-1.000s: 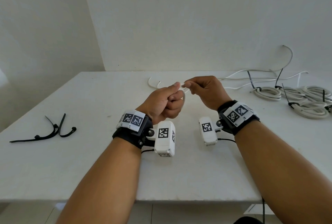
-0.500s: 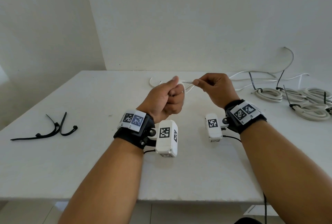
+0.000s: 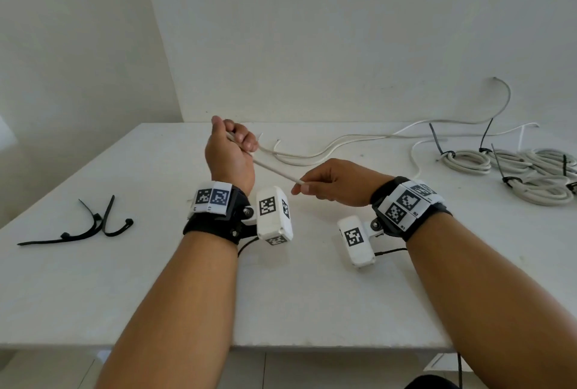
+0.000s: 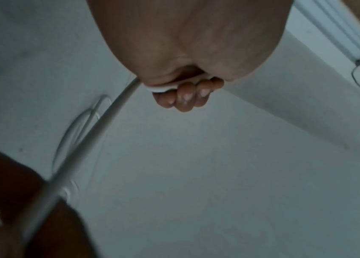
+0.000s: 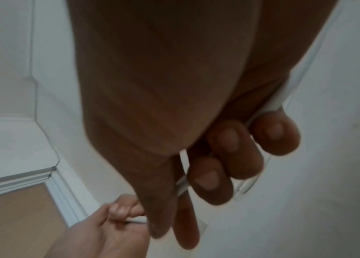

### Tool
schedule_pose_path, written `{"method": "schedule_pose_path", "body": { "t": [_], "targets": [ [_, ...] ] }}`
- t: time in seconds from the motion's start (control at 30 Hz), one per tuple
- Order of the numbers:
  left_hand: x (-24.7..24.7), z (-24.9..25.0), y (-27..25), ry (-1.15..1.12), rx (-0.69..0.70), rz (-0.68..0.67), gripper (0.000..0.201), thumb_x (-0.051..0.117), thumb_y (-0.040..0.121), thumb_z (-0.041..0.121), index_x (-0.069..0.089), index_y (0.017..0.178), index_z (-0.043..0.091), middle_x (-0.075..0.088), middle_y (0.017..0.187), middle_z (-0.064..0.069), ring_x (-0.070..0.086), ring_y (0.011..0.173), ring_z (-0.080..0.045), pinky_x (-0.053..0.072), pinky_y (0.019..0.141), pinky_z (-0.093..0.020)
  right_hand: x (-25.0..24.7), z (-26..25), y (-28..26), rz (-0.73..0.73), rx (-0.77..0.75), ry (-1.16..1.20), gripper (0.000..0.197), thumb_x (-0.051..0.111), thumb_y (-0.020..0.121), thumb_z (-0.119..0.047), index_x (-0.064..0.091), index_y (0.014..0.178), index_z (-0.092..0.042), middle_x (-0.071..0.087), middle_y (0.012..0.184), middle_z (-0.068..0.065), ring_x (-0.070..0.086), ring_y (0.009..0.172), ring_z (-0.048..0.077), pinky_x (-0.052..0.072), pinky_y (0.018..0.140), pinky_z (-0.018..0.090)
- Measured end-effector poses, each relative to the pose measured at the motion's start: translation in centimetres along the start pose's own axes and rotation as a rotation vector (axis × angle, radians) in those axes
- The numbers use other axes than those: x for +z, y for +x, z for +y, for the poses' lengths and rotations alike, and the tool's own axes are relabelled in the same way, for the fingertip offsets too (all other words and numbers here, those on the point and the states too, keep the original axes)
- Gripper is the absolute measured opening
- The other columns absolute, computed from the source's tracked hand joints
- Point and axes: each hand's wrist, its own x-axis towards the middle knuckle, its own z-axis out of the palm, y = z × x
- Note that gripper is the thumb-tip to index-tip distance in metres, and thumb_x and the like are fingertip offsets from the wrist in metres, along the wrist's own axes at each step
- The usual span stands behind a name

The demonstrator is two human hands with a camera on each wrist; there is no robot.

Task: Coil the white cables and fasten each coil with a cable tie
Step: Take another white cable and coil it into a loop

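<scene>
Above the middle of the white table (image 3: 131, 288), both hands hold one white cable (image 3: 276, 170). My left hand (image 3: 240, 140) is raised, its fingers curled round the cable (image 4: 163, 89). My right hand (image 3: 301, 187) sits lower and nearer, and pinches the cable between thumb and fingers. A short straight stretch runs between the two hands. In the right wrist view the cable (image 5: 182, 185) passes under the curled fingers (image 5: 230, 155). The rest of the cable trails back right across the table (image 3: 352, 140).
Several tied white coils (image 3: 468, 161) with black ties lie at the table's right side. Loose black cable ties (image 3: 93, 227) lie at the left. More loose white cable (image 3: 415, 154) snakes along the back right by the wall.
The hands have drawn apart. My left hand rose and moved away to the left, my right hand dropped nearer, and a straight length of cable now spans between them.
</scene>
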Motion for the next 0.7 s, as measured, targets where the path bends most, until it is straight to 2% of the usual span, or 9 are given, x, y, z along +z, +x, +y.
{"method": "schedule_pose_path", "body": {
  "t": [0.07,0.1,0.17,0.23,0.33,0.37,0.43,0.53,0.7],
  "targets": [
    [-0.3,-0.5,0.0,0.240,0.061,-0.014,0.038,0.033,0.106,0.025,0.038,0.069,0.017,0.037,0.053,0.003,0.032,0.045,-0.014,0.030,0.047,-0.024,0.1,-0.7,0.1,0.015,-0.048,-0.033,0.016,0.062,0.095,-0.041,0.074,0.105,-0.040,0.074,0.094,-0.012,0.066,0.092,0.007,0.051,0.087,0.026],
    [-0.4,-0.8,-0.1,0.403,0.088,-0.056,0.038,0.032,0.106,0.024,0.036,0.069,0.017,0.036,0.054,0.003,0.033,0.047,-0.013,0.031,0.048,-0.022,0.1,-1.0,0.0,0.031,-0.071,-0.041,0.016,0.063,0.095,-0.039,0.075,0.105,-0.038,0.075,0.096,-0.007,0.066,0.094,0.012,0.050,0.089,0.028],
    [-0.6,-1.6,-0.5,0.735,0.084,-0.176,0.037,0.032,0.105,0.026,0.036,0.069,0.017,0.036,0.057,0.003,0.035,0.050,-0.013,0.034,0.050,-0.020,-0.1,-1.2,-0.1,0.097,-0.117,-0.042,0.015,0.065,0.094,-0.034,0.077,0.103,-0.032,0.072,0.080,-0.007,0.062,0.073,0.008,0.049,0.074,0.024],
    [-0.4,-2.0,-1.0,0.998,0.006,-0.285,0.037,0.034,0.104,0.031,0.041,0.070,0.016,0.042,0.059,0.002,0.041,0.053,-0.013,0.036,0.054,-0.024,-0.5,-0.9,-0.2,0.194,-0.175,-0.044,0.013,0.068,0.093,-0.030,0.079,0.100,-0.027,0.062,0.062,-0.012,0.049,0.055,0.004,0.040,0.058,0.017],
    [0.0,-2.1,-1.8,1.378,-0.090,-0.505,0.041,0.031,0.102,0.030,0.050,0.072,0.010,0.056,0.062,-0.005,0.051,0.058,-0.019,0.038,0.063,-0.033,-0.5,-0.5,-0.1,0.343,-0.287,-0.027,0.008,0.074,0.090,-0.026,0.079,0.094,-0.022,0.063,0.059,-0.012,0.049,0.052,0.005,0.039,0.053,0.017],
    [0.1,-2.2,-2.0,1.409,-0.135,-0.588,0.042,0.030,0.102,0.030,0.052,0.074,0.009,0.057,0.060,-0.007,0.052,0.057,-0.021,0.038,0.063,-0.034,-0.4,-0.3,0.0,0.391,-0.320,-0.020,0.007,0.076,0.088,-0.026,0.079,0.092,-0.021,0.067,0.064,-0.011,0.054,0.055,0.006,0.042,0.054,0.019],
    [0.0,-2.5,-2.3,1.272,-0.284,-0.652,0.043,0.030,0.103,0.034,0.050,0.072,0.011,0.050,0.054,-0.004,0.046,0.050,-0.022,0.035,0.055,-0.031,-0.5,0.0,0.1,0.500,-0.349,0.009,0.012,0.081,0.083,-0.028,0.077,0.085,-0.017,0.072,0.072,-0.007,0.063,0.062,0.006,0.047,0.059,0.018],
    [0.0,-2.5,-2.7,0.994,-0.438,-0.647,0.049,0.027,0.106,0.040,0.040,0.066,0.014,0.035,0.049,-0.001,0.027,0.044,-0.016,0.022,0.045,-0.026,-1.1,1.0,0.2,0.654,-0.308,0.064,0.024,0.086,0.074,-0.032,0.073,0.075,-0.012,0.068,0.063,-0.004,0.057,0.055,0.007,0.044,0.054,0.017],
    [0.3,-2.5,-3.5,0.834,-0.552,-0.749,0.049,0.032,0.105,0.043,0.034,0.062,0.019,0.022,0.048,0.005,0.015,0.042,-0.008,0.011,0.042,-0.021,-1.2,2.2,0.2,0.675,-0.231,0.181,0.012,0.081,0.082,-0.027,0.077,0.084,-0.015,0.075,0.077,-0.005,0.065,0.068,0.004,0.046,0.064,0.014]
  ]
}}
